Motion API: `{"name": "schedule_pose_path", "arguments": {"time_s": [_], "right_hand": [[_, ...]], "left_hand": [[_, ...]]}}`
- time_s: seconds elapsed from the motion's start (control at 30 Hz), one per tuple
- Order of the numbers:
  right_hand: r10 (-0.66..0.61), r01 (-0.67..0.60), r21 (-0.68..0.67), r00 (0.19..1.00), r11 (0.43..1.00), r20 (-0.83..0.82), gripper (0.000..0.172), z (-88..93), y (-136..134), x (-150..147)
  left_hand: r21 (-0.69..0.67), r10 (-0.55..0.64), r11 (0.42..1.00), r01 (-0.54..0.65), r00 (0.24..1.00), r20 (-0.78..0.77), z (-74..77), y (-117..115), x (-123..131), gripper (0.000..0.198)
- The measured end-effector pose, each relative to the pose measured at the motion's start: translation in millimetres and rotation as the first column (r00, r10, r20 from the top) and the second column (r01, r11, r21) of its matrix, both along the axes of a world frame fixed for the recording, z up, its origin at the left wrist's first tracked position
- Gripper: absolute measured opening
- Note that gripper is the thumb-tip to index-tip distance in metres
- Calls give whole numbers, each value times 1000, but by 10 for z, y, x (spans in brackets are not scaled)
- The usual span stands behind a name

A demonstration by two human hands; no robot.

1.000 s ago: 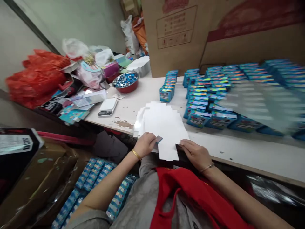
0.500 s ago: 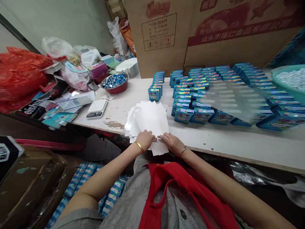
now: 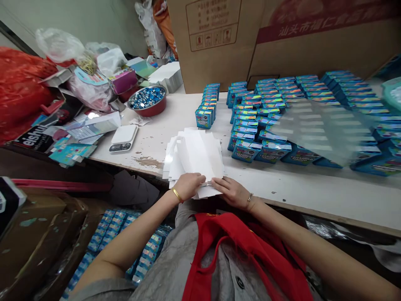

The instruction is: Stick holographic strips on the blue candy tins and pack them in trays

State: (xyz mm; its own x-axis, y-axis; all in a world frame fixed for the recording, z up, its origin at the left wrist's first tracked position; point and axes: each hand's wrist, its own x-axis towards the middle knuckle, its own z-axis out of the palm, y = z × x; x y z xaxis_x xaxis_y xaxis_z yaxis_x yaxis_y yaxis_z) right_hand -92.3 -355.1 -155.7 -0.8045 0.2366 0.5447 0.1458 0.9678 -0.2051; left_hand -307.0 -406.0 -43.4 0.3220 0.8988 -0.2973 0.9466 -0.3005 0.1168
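Observation:
A loose pile of white card sheets (image 3: 194, 152), some with folded flaps, lies at the table's near edge in front of me. My left hand (image 3: 190, 184) has its fingers closed on the near end of the top sheet. From the other side, my right hand (image 3: 232, 192) presses its fingers together on the same end, close to the left fingertips. A narrow flap shows between the two hands, and the thumbs are partly hidden. Just beyond the pile stands a short row of small blue printed boxes (image 3: 203, 118).
More rows of blue boxes (image 3: 246, 150) fill the right, partly under a translucent sheet (image 3: 326, 129). On the left are a white scale (image 3: 123, 138), a red bowl (image 3: 152, 109) of blue wrapped pieces and red plastic bags (image 3: 25, 92). A large carton (image 3: 219, 62) stands behind.
The head view has shifted slightly. Both hands stay at the near end of the top sheet, the right fingers now lying flatter over it and the flap seen at a changed angle.

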Motion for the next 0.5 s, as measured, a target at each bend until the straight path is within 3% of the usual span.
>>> {"name": "schedule_pose_path", "arguments": {"time_s": [0.17, 0.23, 0.37, 0.5], "right_hand": [[-126, 119, -66, 986, 991, -109, 44, 57, -34, -116], [-166, 150, -105, 974, 983, -157, 51, 105, -62, -145], [-259, 232, -138, 939, 963, -226, 67, 140, -125, -188], [-268, 266, -39, 955, 963, -130, 64, 62, -161, -192]], "left_hand": [[14, -163, 986, 164, 961, 225, 39, -42, -103, 35], [11, -110, 994, 110, 973, 202, 26, -19, -88, 36], [-12, 132, 991, -132, 988, 80, -31, 90, 38, 31], [51, 229, 969, -242, 955, 187, -43, 76, 114, 38]]}}
